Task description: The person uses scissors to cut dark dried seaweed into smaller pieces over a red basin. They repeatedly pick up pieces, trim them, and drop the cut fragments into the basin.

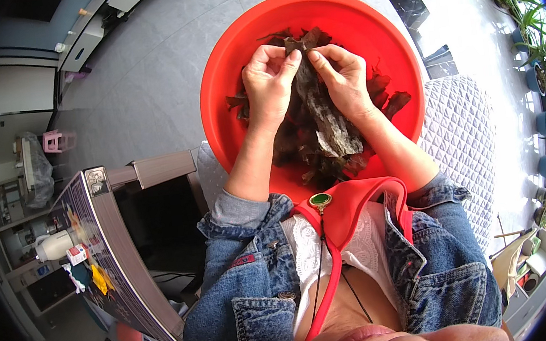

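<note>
A wide red plastic basin (pixel 214 97) stands before me, with dark, crinkled pieces of what looks like dried kelp (pixel 390 100) inside. My left hand (pixel 269 83) pinches the upper end of one long strip (pixel 314 94) between thumb and fingers. Close beside it, my right hand (pixel 343 75) grips the same end, thumb tips a short gap apart. The strip hangs down towards me over the heap, its lower part paler and flaky. Both wrists are above the basin, and the curled fingertips are partly hidden behind the strip.
A white quilted cover (pixel 459 141) lies under and right of the basin. To the left is a patterned table (pixel 127 255) bearing a cream jug (pixel 55 245) and a small box (pixel 77 254). A pink stool (pixel 53 142) stands farther off. Potted plants (pixel 538 77) line the bright right side.
</note>
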`<state>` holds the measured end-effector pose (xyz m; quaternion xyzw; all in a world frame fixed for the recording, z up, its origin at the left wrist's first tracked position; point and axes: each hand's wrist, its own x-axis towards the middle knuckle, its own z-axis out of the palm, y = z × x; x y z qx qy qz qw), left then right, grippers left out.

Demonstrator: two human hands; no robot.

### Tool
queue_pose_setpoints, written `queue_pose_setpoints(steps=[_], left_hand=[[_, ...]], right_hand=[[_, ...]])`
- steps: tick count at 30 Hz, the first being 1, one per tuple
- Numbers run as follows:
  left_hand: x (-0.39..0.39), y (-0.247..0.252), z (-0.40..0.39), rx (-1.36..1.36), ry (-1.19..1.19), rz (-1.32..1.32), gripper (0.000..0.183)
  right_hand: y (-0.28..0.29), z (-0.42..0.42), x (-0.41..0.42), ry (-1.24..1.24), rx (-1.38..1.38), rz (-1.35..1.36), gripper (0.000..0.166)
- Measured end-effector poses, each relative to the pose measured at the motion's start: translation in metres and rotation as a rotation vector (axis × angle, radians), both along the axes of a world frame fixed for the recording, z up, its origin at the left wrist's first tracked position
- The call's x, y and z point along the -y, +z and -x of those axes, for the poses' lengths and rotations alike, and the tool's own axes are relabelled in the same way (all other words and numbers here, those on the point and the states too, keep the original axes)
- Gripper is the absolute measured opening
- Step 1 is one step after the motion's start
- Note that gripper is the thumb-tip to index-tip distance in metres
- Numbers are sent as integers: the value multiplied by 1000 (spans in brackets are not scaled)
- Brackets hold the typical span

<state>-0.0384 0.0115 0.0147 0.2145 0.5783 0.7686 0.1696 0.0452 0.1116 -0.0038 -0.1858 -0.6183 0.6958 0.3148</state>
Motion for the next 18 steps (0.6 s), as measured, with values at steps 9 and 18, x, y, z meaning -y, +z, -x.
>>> queue_pose_setpoints(steps=[9, 18], left_hand=[[2, 1, 5, 83, 68, -26, 7], [1, -5, 3, -71, 113, 63, 12]], right_hand=[[1, 0, -5, -58, -49, -105, 13], [-4, 0, -4, 90, -22, -140, 13]])
